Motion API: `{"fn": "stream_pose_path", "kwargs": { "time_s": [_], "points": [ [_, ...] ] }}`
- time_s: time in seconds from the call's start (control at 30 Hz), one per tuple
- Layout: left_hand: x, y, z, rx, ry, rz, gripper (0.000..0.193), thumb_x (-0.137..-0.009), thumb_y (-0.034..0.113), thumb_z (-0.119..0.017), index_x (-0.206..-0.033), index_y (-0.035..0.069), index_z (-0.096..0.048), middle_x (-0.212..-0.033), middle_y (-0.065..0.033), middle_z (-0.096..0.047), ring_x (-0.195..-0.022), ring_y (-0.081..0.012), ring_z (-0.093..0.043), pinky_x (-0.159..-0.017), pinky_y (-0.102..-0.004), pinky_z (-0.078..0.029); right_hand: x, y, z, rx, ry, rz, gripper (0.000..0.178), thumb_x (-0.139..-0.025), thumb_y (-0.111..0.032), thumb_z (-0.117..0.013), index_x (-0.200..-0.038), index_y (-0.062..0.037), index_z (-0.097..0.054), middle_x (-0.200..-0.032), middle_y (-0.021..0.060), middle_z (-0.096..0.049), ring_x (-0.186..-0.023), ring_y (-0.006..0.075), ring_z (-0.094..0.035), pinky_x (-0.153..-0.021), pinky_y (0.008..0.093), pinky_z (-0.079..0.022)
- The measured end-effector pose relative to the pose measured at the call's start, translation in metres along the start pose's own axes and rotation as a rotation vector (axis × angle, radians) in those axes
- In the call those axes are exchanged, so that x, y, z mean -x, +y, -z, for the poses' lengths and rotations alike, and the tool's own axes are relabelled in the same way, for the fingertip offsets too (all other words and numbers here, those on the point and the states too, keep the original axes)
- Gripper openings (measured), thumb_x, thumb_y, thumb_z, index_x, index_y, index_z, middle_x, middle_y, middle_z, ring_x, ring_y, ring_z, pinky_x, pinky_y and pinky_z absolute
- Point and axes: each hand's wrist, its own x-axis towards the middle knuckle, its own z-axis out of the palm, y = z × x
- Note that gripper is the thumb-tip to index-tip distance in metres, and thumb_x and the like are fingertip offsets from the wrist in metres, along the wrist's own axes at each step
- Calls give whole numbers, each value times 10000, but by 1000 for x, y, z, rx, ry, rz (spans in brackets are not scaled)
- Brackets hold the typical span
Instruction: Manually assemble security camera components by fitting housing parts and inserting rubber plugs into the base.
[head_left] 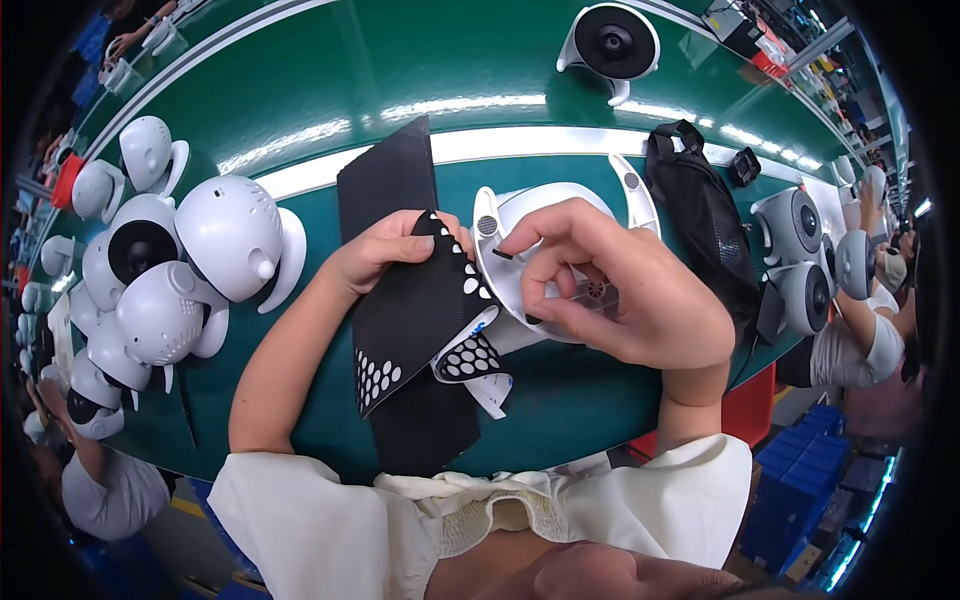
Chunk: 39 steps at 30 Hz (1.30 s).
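My left hand [385, 250] grips the upper edge of a black sheet of die-cut pads [415, 310], thumb on top. White round gaps show along its edge and lower corner. A curled flap of white backing [490, 392] hangs at its lower right. My right hand [620, 290] is over a white rounded shell [550, 205], fingers curled. A small black pad [502, 254] sits at its index fingertip, against the shell's left leg [487, 228]; whether it is stuck to the leg I cannot tell. The right leg [632, 190] has a grey round end. My right hand hides part of the shell.
Several white round device housings [225, 235] crowd the left. A black strip of material [385, 185] lies under the sheet. At the right are a black bag [700, 220], a small black object [744, 167] and more housings [795, 225]. Another housing [612, 45] stands on the far green surface.
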Motion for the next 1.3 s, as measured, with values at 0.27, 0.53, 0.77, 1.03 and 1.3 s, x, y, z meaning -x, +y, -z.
{"fn": "stream_pose_path", "kwargs": {
  "time_s": [0.27,0.53,0.77,1.03,1.3],
  "points": [
    [2,-1,1,-4,9,0,350,-775,228,-593,-987,-38,-511,-977,-107,-560,-889,-152,-556,-814,-250,-432,-2,2,-1,-8,-6,20,346,-675,85,-580,-997,5,-484,-700,13,-578,-619,57,-493,-547,177,-364],
    [-2,0,-3,-28,20,9,358,-767,244,-597,-973,-38,-515,-954,-102,-567,-860,-140,-564,-786,-234,-441,-1,2,4,14,-3,24,313,-660,83,-600,-946,-2,-505,-685,15,-592,-625,67,-537,-550,173,-375],
    [-6,-1,-4,-41,37,0,307,-763,243,-594,-904,-20,-519,-944,-111,-558,-848,-154,-553,-771,-243,-437,0,4,2,113,33,174,258,-650,90,-629,-869,-10,-537,-755,32,-576,-640,93,-572,-554,207,-463],
    [-6,-1,-5,-52,45,-6,263,-762,233,-587,-853,-2,-509,-942,-125,-545,-857,-174,-541,-777,-260,-429,-2,8,7,117,-48,189,256,-667,88,-620,-886,-15,-538,-777,38,-576,-658,119,-591,-549,221,-482],
    [-7,0,-6,-58,56,-24,262,-768,234,-581,-845,-3,-501,-953,-138,-537,-868,-183,-540,-783,-267,-431,-5,12,12,76,-80,140,346,-680,56,-617,-993,-40,-503,-746,9,-610,-660,105,-583,-581,215,-459]
  ]
}}
